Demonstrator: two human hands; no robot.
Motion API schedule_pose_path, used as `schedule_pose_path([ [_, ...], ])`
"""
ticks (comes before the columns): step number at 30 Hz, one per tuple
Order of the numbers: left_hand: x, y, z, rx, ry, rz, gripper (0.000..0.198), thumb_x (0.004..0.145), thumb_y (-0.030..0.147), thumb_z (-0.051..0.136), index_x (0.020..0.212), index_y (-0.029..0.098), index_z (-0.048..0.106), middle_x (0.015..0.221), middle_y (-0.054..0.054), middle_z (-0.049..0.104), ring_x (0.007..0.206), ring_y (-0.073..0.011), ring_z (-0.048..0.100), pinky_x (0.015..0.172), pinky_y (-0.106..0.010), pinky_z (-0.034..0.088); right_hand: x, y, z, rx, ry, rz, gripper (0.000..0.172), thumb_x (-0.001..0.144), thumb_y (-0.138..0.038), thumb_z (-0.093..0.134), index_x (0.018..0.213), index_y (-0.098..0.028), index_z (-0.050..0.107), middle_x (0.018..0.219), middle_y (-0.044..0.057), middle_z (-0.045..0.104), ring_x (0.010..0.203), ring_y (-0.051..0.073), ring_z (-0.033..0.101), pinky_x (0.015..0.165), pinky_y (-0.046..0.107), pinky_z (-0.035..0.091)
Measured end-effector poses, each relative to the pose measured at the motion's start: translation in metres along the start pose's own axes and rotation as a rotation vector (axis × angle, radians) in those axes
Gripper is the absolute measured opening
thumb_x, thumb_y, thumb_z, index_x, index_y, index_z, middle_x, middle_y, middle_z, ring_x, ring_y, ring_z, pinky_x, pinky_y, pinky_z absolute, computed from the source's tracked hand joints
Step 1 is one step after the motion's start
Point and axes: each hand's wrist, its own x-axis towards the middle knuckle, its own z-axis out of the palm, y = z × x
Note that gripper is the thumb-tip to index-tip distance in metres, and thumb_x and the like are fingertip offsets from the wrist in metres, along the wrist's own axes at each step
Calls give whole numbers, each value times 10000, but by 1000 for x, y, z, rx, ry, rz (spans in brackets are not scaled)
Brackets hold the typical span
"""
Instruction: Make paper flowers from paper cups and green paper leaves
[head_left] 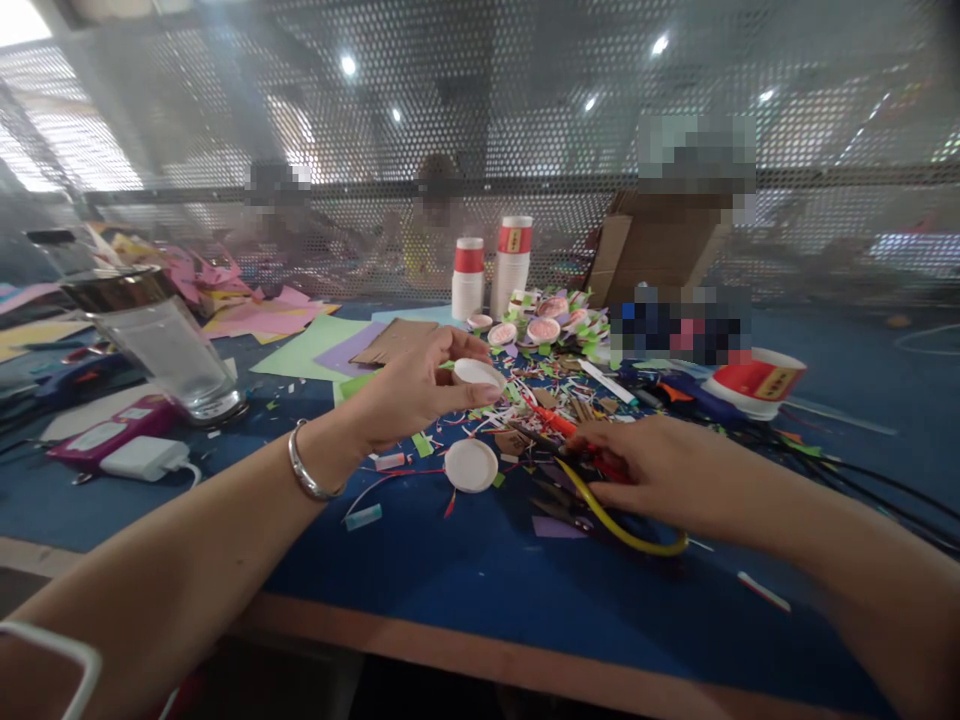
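Between the thumb and fingers of my left hand [420,388] is a small white paper disc [480,376] with a raised rim, held above the table. A second white round disc [471,466] lies below it, with thin red threads at its edge. My right hand [645,465] is closed, its fingers curled on a red-handled tool [611,462]; most of the tool is hidden, so its kind is unclear. Beneath this hand lies a cutting tool with a yellow handle [637,542] and dark blades. An orange piece [553,420] shows just beyond my right fingertips.
Paper scraps [525,400] litter the middle. Behind stand stacked paper cups [513,285] and decorated discs [543,331]. A tilted-looking glass jar [169,350], a purple box [112,430] and coloured paper [296,345] are left. A red-white cup [754,385] and black cables [840,470] lie right.
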Motion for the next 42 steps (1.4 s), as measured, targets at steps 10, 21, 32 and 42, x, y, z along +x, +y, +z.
schedule_pose_path([
  [10, 7, -18, 1, 9, 197, 84, 649, 681, 216, 855, 1236, 184, 519, 1173, -99, 654, 1054, -225, 647, 894, -394, 556, -2, -15, -2, 148, 355, -169, 265, 964, -317, 642, 1163, -188, 761, 1094, 112, 803, 933, 281, 770, 776, 386, 586],
  [21, 7, -18, 4, 140, 216, 197, 607, 663, 169, 860, 1184, 202, 550, 1271, -106, 618, 1144, -245, 619, 828, -333, 577, 26, -67, 15, 4, 131, -435, 189, 1006, -173, 565, 1084, -164, 737, 1003, 96, 722, 883, 244, 687, 716, 351, 519],
  [32, 6, -17, 1, 62, 99, 151, 632, 663, 181, 836, 1217, 200, 531, 1283, -121, 626, 1076, -224, 648, 866, -360, 567, 18, -47, 1, 182, 684, -464, 182, 1033, -182, 549, 964, -123, 707, 918, 106, 727, 853, 213, 671, 769, 334, 515],
  [42, 8, -25, 4, 257, 195, 190, 538, 731, 152, 754, 1221, 189, 534, 1294, -114, 609, 1110, -235, 609, 913, -387, 531, 15, -34, 14, 299, 423, -409, 169, 1030, -227, 556, 1008, -183, 717, 958, 84, 751, 898, 223, 694, 799, 352, 542],
])
